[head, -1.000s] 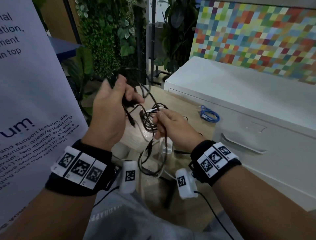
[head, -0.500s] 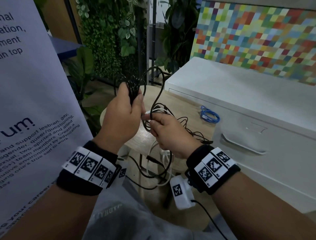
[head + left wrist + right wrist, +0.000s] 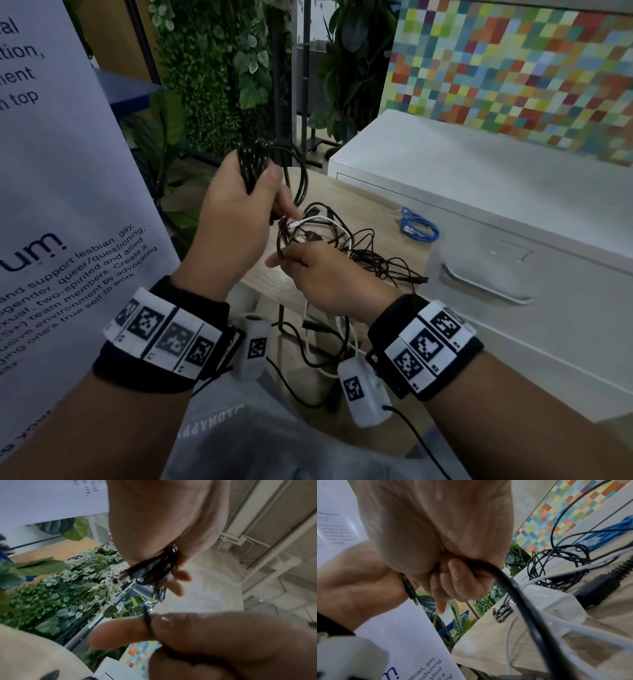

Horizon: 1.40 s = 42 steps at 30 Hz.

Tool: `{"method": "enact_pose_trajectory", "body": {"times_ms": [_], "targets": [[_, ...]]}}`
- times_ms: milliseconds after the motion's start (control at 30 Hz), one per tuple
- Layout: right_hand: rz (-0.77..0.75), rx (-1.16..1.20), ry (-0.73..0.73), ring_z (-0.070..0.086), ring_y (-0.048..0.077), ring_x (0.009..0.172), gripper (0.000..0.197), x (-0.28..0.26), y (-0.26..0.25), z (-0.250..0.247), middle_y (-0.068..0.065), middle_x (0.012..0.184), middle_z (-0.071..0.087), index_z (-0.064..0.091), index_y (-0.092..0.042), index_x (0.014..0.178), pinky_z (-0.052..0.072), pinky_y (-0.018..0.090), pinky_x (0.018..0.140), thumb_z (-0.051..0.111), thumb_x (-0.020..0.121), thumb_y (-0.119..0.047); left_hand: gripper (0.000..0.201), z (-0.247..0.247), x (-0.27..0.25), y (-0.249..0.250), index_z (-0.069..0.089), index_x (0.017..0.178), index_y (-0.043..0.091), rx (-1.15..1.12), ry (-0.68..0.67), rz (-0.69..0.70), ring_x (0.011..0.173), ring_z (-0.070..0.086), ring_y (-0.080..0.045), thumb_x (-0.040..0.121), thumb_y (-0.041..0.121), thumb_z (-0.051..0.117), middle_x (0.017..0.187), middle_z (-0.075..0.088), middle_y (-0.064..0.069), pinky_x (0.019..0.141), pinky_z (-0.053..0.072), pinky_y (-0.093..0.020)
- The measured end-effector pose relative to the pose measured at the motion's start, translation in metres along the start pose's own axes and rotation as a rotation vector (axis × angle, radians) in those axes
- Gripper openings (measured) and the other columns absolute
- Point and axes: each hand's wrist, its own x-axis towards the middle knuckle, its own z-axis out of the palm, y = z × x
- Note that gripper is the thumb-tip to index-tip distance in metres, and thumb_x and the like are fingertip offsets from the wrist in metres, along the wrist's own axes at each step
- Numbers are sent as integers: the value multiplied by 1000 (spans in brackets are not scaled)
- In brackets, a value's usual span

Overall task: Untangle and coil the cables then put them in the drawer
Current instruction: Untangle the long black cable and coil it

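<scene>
My left hand [image 3: 263, 186] is raised above the round wooden table [image 3: 274, 284] and grips a coil of black cable [image 3: 255, 164] in its fist; the left wrist view shows the same coil [image 3: 154, 568] under the palm. Just below it, my right hand [image 3: 284, 258] pinches a loose strand of that black cable [image 3: 513, 595], which trails down to a tangle of black and white cables [image 3: 356, 246] on the table. A white adapter [image 3: 556, 608] lies among them. The white drawer cabinet [image 3: 513, 212] stands to the right with its drawer closed.
A coiled blue cable [image 3: 419, 228] lies on the table by the cabinet. More cables hang off the table's near edge toward my lap. A white banner [image 3: 68, 205] stands close on the left, with plants behind the table.
The left hand rose and gathered the black cable into a thicker coil. The tall loop seen half a second ago has been drawn in. The right hand dropped slightly, and the tangle now rests on the table.
</scene>
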Motion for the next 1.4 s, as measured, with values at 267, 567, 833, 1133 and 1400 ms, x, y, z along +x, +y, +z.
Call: {"method": "enact_pose_trajectory", "body": {"times_ms": [267,567,833,1133,1400], "targets": [[-141,-82,28,46,2,46,21,-21,-15,-25,-15,48,54,79,-17,80,32,14,50,69,97,-22,21,-12,-10,-21,61,94,22,673,-406,79,75,64,-10,103,40,53,80,69,9,65,48,-36],[-168,124,286,58,4,59,6,-30,-11,-48,-7,65,71,81,-19,77,46,23,57,85,82,-18,26,-14,-16,8,59,82,17,183,-621,-214,48,43,-4,94,36,71,54,49,8,45,35,-19],[-119,420,467,47,20,55,24,-22,6,-45,4,59,55,63,-14,84,40,28,53,86,83,-20,7,-19,-10,-3,70,95,11,-82,-500,-324,60,55,-26,96,18,71,60,58,-5,63,49,-38],[-64,633,507,42,16,49,9,-19,1,-26,15,74,52,71,-22,100,31,24,39,71,97,-30,19,5,-24,-4,55,95,5,-607,-402,-483,63,67,-16,102,23,51,50,46,5,61,55,-23],[-36,546,430,44,18,54,51,-21,0,-26,14,61,52,73,-8,88,31,29,48,61,97,-57,29,16,-25,2,55,76,16,-772,-323,-523,40,39,-6,96,37,51,39,31,11,50,40,-19]]}}
